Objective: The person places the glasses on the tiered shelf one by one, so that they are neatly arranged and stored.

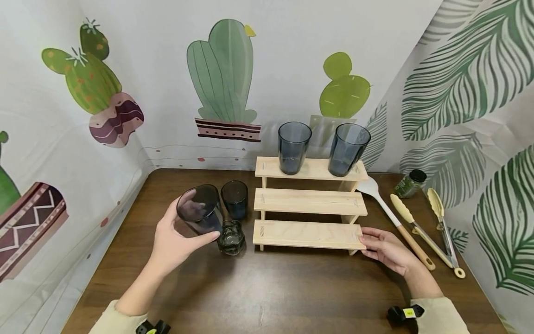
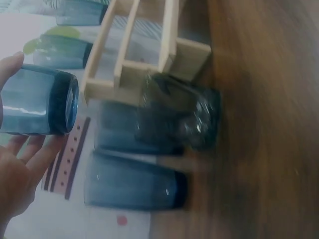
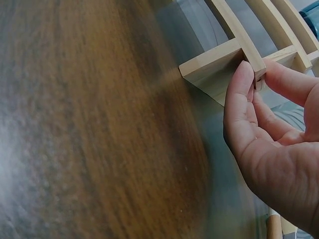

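Note:
My left hand (image 1: 173,241) grips a dark blue-grey glass tumbler (image 1: 204,211), raised above the table and tilted, thumb on its near side. In the left wrist view the same tumbler (image 2: 35,99) sits between thumb and fingers. Below it stand a small dark, faceted glass piece (image 1: 231,239) and another tumbler (image 1: 235,202); the left wrist view shows one more tumbler (image 2: 134,181), hidden from the head camera. My right hand (image 1: 388,250) pinches the right end of the lowest board on a three-step wooden rack (image 1: 308,233), thumb and fingers around its edge (image 3: 249,55).
Two tumblers, one left (image 1: 293,150) and one right (image 1: 347,150), stand on the rack's top step. Right of the rack lie a white spatula (image 1: 385,208) with a wooden handle, tongs (image 1: 444,232) and a black-lidded jar (image 1: 410,183). A patterned cloth (image 1: 283,69) hangs behind the table.

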{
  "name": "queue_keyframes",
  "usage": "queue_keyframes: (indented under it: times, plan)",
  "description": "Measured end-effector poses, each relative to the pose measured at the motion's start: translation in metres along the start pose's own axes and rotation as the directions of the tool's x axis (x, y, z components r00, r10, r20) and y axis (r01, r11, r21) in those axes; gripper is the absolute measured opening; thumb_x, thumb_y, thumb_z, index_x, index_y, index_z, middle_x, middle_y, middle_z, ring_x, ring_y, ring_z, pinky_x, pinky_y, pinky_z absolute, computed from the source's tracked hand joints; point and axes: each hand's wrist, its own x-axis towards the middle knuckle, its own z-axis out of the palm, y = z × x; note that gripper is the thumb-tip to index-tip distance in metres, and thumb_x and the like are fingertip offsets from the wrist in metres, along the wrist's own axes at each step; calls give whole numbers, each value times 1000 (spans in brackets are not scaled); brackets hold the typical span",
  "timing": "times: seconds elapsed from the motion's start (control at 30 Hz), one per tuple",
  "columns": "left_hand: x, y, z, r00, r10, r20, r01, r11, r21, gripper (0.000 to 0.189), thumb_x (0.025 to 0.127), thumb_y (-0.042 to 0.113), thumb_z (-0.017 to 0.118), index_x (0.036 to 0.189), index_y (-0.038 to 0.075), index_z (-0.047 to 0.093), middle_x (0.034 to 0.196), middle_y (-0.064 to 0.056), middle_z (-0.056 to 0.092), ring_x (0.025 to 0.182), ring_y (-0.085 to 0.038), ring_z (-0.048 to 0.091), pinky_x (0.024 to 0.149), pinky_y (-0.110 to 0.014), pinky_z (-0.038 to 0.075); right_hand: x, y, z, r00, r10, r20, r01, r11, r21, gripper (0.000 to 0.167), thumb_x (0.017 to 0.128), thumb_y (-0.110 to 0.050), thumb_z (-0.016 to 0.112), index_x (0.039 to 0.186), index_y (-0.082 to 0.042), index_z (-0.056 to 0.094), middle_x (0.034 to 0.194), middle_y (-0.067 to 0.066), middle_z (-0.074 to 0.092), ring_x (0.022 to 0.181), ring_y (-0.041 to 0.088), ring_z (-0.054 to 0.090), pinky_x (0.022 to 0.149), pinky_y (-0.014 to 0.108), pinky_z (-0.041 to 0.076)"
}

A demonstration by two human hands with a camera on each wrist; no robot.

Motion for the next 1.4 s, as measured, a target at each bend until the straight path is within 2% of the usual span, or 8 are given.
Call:
queue_keyframes:
  times: [0.2, 0.3, 0.43, 0.63, 0.77, 0.9, 1.1, 1.4]
  plan:
    - [13, -7, 28, 997, -21, 73, 30, 991, -131, 104, 68, 3, 98, 155, 26, 47, 126, -7, 69, 103, -18, 70, 78, -26, 60, -1, 2, -1, 1000, -17, 6, 16, 1000, 10, 43, 104, -4, 61, 142, 8, 44, 114, 8, 66, 98, 17, 68, 81, 30, 59]
    - [20, -10, 45, 996, 10, 86, 5, 985, -173, 103, 68, 11, 100, 154, 30, 48, 127, -3, 68, 106, -21, 70, 80, -33, 61, -2, 2, -2, 1000, -20, 7, 20, 1000, 12, 42, 104, -4, 61, 141, 7, 45, 114, 8, 66, 98, 17, 68, 81, 30, 59]
    - [30, -6, 69, 994, 77, 84, -62, 984, -164, 100, 67, 20, 102, 152, 30, 51, 130, 1, 66, 114, -20, 67, 82, -32, 61, -1, 2, -2, 1000, -22, 3, 22, 1000, 6, 45, 104, -4, 62, 143, 8, 44, 114, 8, 66, 99, 17, 68, 82, 30, 59]
    - [44, 5, 110, 989, 113, 95, -95, 981, -171, 96, 66, 28, 102, 149, 32, 55, 133, 5, 63, 114, -16, 65, 83, -32, 60, -1, 3, -2, 1000, -26, -1, 26, 1000, -1, 45, 104, -5, 62, 143, 8, 44, 115, 8, 66, 100, 17, 68, 82, 30, 59]
    - [51, 14, 136, 989, 89, 117, -66, 980, -189, 97, 64, 33, 103, 148, 35, 54, 133, 9, 63, 114, -15, 66, 85, -35, 60, -1, 5, -2, 1000, -26, -1, 26, 1000, 3, 42, 104, -5, 62, 142, 6, 46, 115, 7, 66, 100, 18, 68, 82, 30, 59]
    - [55, 23, 158, 990, 52, 134, -36, 992, -123, 97, 63, 39, 102, 146, 38, 53, 124, 12, 65, 112, -12, 65, 91, -40, 57, -1, 5, 0, 1000, -22, 3, 22, 1000, 2, 42, 104, -5, 62, 142, 6, 47, 116, 7, 66, 101, 17, 67, 84, 30, 59]
    - [65, 34, 192, 982, 55, 183, -33, 992, -122, 97, 63, 40, 102, 146, 37, 51, 119, 8, 67, 112, -10, 62, 97, -43, 53, -1, 2, 0, 1000, -26, -3, 26, 1000, -9, 48, 104, -5, 62, 145, 10, 42, 116, 6, 66, 101, 17, 67, 83, 30, 59]
    - [78, 40, 238, 976, 50, 210, -22, 991, -131, 99, 64, 37, 102, 147, 30, 49, 119, 11, 63, 108, -6, 62, 90, -41, 56, -1, 4, -2, 997, -66, 49, 65, 998, 15, 34, 105, -5, 59, 139, 1, 52, 115, 4, 68, 101, 15, 67, 84, 30, 59]
